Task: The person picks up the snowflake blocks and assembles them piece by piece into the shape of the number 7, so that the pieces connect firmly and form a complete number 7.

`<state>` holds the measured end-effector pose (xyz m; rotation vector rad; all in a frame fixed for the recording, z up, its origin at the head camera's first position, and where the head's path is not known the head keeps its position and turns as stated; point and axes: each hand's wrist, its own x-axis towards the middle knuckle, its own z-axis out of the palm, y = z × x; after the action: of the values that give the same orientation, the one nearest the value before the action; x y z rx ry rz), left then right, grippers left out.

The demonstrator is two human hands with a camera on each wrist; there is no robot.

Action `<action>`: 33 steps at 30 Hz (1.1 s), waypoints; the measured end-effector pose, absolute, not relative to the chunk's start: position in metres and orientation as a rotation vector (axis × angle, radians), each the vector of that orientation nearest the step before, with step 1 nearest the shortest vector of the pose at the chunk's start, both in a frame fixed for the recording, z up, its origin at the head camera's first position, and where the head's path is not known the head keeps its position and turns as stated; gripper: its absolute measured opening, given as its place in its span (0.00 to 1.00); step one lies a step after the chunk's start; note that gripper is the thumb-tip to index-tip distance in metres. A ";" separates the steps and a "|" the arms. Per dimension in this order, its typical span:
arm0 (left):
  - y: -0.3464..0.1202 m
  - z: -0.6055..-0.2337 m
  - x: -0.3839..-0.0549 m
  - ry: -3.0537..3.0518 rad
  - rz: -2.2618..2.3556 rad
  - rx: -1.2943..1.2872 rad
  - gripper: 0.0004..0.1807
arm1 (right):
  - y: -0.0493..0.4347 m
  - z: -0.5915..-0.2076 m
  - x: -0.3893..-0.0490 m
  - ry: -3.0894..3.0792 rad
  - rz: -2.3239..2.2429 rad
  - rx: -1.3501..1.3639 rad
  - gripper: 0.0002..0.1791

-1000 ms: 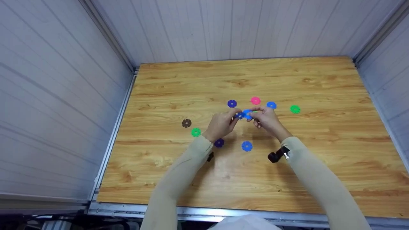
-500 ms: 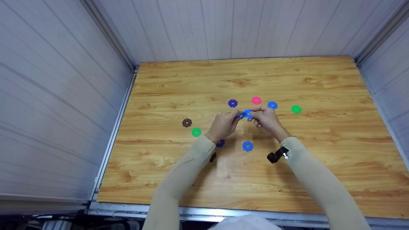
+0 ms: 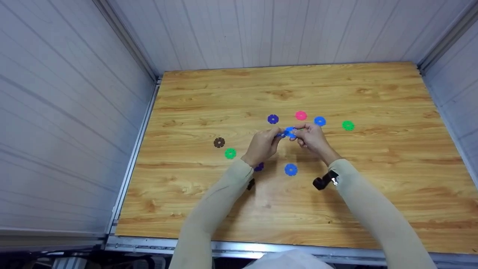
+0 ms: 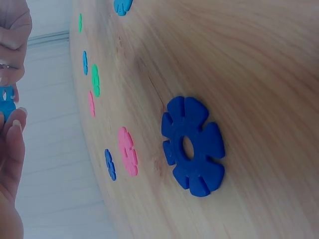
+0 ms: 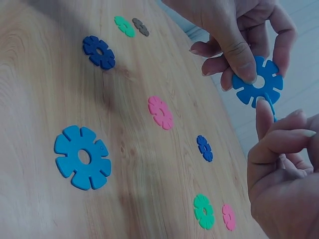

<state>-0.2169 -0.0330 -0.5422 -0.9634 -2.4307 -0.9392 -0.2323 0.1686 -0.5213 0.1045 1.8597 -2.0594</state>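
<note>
My left hand [image 3: 260, 146] pinches a blue notched plastic building disc [image 5: 271, 74], its face turned toward the right wrist view. With thumb and fingers, my right hand [image 3: 313, 139] grips a second, lighter-looking blue disc [image 3: 291, 132], seen face-on from the head. The two discs stand crosswise, meeting at a slot in the left one's rim. Both hands are above the table. In the left wrist view, part of a blue disc [image 4: 7, 103] shows between the hands. A dark blue disc [image 3: 258, 166] lies partly hidden beneath my left wrist.
Loose discs lie flat on the wooden table [image 3: 179, 201]: a brown one [image 3: 219, 142] and a green one [image 3: 230, 153] at left, a blue one [image 3: 291, 169] nearer me. Behind the hands are dark blue [image 3: 273, 119], pink [image 3: 301, 115], blue [image 3: 320, 121] and green [image 3: 348, 125] discs. Pale panels [image 3: 242, 33] enclose the table.
My left hand has shifted slightly right and turned, so its disc now shows nearly edge-on from the head. My right hand stays almost still, both discs still held together.
</note>
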 end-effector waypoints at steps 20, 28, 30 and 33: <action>-0.029 -0.547 -0.211 -2.381 -1.011 -0.989 0.02 | 0.166 -0.520 -0.226 1.852 -2.047 0.085 0.05; -0.033 -0.548 -0.211 -2.445 -0.937 -0.967 0.08 | 0.168 -0.521 -0.225 1.831 -2.017 0.057 0.09; -0.033 -0.549 -0.210 -2.464 -0.904 -0.956 0.09 | 0.169 -0.522 -0.224 1.816 -2.015 0.082 0.10; -0.034 -0.550 -0.209 -2.480 -0.873 -0.927 0.10 | 0.169 -0.524 -0.223 1.809 -2.012 0.133 0.13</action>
<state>-0.2088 -0.0341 -0.5496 -0.9271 -2.4799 -0.8727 -0.2229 0.1695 -0.5241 0.1332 1.8086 -2.0121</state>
